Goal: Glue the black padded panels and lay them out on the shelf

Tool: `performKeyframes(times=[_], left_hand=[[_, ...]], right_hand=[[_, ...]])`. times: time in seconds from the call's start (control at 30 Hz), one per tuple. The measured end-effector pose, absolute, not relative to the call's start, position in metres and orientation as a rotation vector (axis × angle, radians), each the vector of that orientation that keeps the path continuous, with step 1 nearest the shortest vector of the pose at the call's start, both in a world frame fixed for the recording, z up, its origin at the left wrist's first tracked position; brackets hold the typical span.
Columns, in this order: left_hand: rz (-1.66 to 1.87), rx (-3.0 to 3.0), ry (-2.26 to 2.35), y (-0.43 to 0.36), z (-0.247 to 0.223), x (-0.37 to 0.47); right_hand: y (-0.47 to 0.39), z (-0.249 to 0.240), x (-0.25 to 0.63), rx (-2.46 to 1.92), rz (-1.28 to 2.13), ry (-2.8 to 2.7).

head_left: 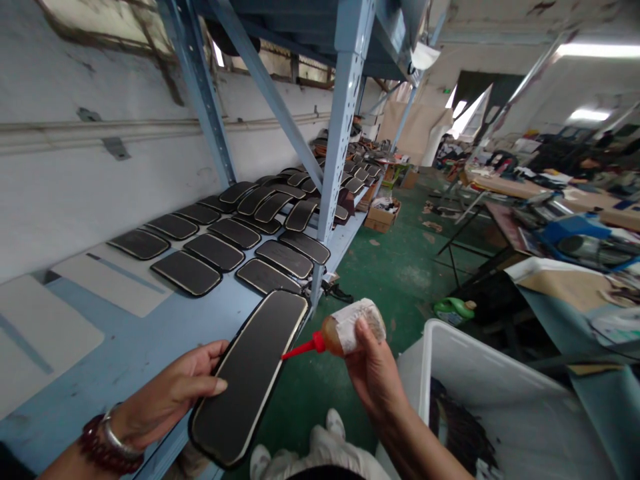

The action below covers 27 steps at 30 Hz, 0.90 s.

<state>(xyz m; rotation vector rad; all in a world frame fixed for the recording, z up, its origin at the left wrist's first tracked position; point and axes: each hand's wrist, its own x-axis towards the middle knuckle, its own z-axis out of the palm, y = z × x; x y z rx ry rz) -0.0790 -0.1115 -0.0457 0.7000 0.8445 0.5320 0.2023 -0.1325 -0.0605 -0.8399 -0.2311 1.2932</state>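
My left hand [173, 390] grips a long dark panel [250, 367] with rounded ends by its left edge, the thumb lying on its face. A pale line runs just inside the panel's black border. My right hand [375, 367] is closed around a glue bottle [355, 325] wrapped in white, with amber liquid showing near its neck. The bottle is tipped sideways, and its thin red nozzle [303, 348] points left. The nozzle's tip meets the pale line on the panel's right edge, or hovers very close to it.
Many similar panels [215, 252] lie in rows on the blue shelf [200, 320], left of a blue upright post [337, 133]. Pale sheets [110, 277] lie nearer. A white bin [427, 373] with dark pieces stands at right. Beyond are a green bottle [453, 310] and a cardboard box [383, 217].
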Motion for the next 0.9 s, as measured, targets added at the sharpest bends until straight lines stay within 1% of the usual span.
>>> performKeyframes(times=[0.53,0.9], left_hand=[[0.657,0.611,0.927,-0.114,-0.051,-0.073],[0.774,0.517,1.095,-0.115,-0.055,-0.073]], right_hand=[[-0.152,-0.067,0.194,-0.884,1.35,-0.465],[-0.162,-0.067,0.192,-0.792,1.377,-0.51]])
